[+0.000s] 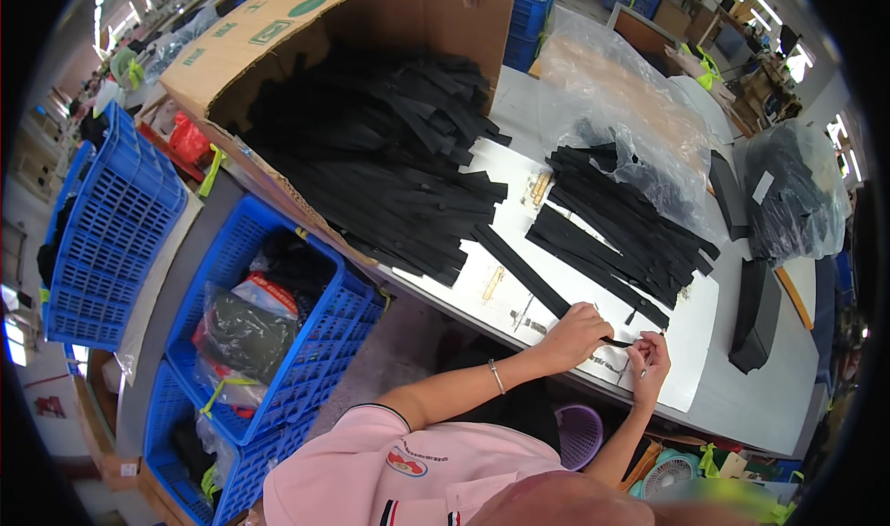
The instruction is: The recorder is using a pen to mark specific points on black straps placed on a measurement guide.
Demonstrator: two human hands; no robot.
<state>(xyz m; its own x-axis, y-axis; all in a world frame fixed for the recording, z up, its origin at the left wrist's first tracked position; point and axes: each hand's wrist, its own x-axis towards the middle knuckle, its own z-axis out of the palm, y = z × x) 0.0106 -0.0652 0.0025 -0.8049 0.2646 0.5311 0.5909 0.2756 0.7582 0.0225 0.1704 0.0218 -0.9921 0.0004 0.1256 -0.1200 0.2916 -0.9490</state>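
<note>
Head view, lower right of the frame: your left hand (577,333) and right hand (651,359) meet at the near edge of the counter (760,392). The fingers of both hands pinch a short black strip (618,342) stretched between them, just above a white sheet (691,354).

Centre right: a fanned stack of black strips (621,225), with a clear plastic bag (630,100) behind it.

Upper centre: an open cardboard box (269,39) spilling more black strips.

Left: blue crates (120,220) on the floor.
</note>
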